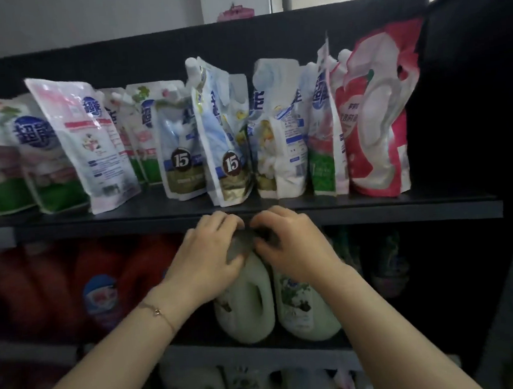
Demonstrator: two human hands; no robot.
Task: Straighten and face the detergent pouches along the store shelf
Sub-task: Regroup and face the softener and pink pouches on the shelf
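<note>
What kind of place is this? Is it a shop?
Most likely a shop's laundry aisle: a row of detergent pouches stands on a dark shelf, and big detergent jugs sit on the shelf below.

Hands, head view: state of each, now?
Left hand: curled over a dark jug cap, blurred; grip cannot be told.
Right hand: curled beside it; cannot be told.

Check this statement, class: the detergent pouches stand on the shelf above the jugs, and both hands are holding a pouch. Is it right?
Not quite. The head view shows the left hand and right hand on the pale jugs below; the pouches do stand above.
</note>
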